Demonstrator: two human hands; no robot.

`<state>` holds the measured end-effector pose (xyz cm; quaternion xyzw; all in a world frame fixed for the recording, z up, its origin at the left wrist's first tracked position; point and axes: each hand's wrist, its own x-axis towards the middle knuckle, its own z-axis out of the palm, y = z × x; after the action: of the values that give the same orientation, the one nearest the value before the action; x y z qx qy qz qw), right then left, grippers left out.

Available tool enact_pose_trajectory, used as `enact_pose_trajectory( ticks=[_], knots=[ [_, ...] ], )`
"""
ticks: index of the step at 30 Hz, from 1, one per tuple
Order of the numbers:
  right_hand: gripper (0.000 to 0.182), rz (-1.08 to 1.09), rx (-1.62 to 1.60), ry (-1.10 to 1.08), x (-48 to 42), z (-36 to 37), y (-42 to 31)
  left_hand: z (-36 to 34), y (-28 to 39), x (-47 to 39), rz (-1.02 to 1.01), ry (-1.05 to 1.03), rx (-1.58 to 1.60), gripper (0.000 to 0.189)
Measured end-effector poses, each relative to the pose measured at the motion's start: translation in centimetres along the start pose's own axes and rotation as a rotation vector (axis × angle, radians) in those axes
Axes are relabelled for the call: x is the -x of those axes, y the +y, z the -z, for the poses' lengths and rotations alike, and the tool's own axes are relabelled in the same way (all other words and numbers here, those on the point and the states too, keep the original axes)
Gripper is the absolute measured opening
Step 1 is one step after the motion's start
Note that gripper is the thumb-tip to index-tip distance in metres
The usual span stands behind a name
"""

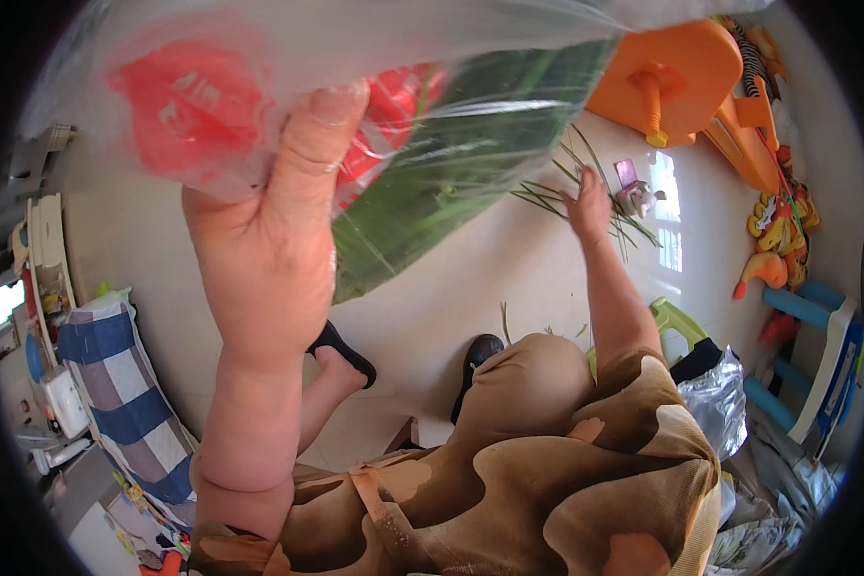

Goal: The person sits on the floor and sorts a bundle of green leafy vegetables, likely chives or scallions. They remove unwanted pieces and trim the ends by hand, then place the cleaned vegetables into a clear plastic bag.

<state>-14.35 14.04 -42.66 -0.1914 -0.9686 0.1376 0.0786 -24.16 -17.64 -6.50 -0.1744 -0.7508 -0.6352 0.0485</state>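
My left hand (266, 216) is raised close to the camera, gripping a clear plastic bag (475, 122) with its thumb outermost. Red printing with writing shows on the bag, and long green leaves (432, 209) fill its right part. The bag hides the fingers of that hand. Down at floor level, my right hand (590, 205) reaches over loose thin green stalks (547, 196), its thumb and fingers apart. Whether it touches the stalks cannot be told. Beside it stands a small pinkish figurine (637, 198).
An orange plastic slide-like toy (669, 79) stands at upper right, with plush toys (785, 223) behind. A green plastic stool (677, 324) and crumpled clear plastic (716, 403) are by my right side. A checked cover (126, 396) lies at left. Leaf scraps (505, 322) dot the floor near my shoe.
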Motion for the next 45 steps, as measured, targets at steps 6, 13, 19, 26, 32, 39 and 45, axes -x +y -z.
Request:
enact_pose_trajectory(
  ticks=[6, 13, 19, 26, 32, 39, 45],
  knots=[
    [0.104, -0.464, -0.028, -0.28, -5.1, -2.1, 4.7, -1.1, -1.1, 0.1, 0.069, -0.051, 0.076, 0.013],
    [0.075, -0.116, 0.086, -0.235, 5.7, -0.3, -1.9, -1.9, 0.0, 0.7, -0.018, 0.052, 0.224, 0.013],
    [0.015, -0.072, 0.276, -0.364, 9.7, -2.6, -0.8, 0.2, -0.5, 2.1, -0.016, 0.127, 0.181, 0.012],
    [0.015, -0.169, -0.065, -0.325, 9.8, -0.4, -1.3, 2.4, 1.6, 4.7, -0.054, 0.151, 0.189, 0.014],
    [0.03, -0.307, -0.309, -0.361, 16.8, 0.7, -5.6, 3.6, 3.7, 7.1, -0.061, 0.138, 0.221, 0.016],
    [0.026, -0.378, -0.081, -0.562, 21.6, -2.2, -8.9, 6.0, 4.3, 8.6, 0.087, -0.047, 0.123, 0.015],
    [0.021, -0.451, -0.318, -0.203, 18.1, 0.5, -5.0, 6.6, 6.1, 8.9, 0.067, 0.144, 0.264, 0.015]
  ],
)
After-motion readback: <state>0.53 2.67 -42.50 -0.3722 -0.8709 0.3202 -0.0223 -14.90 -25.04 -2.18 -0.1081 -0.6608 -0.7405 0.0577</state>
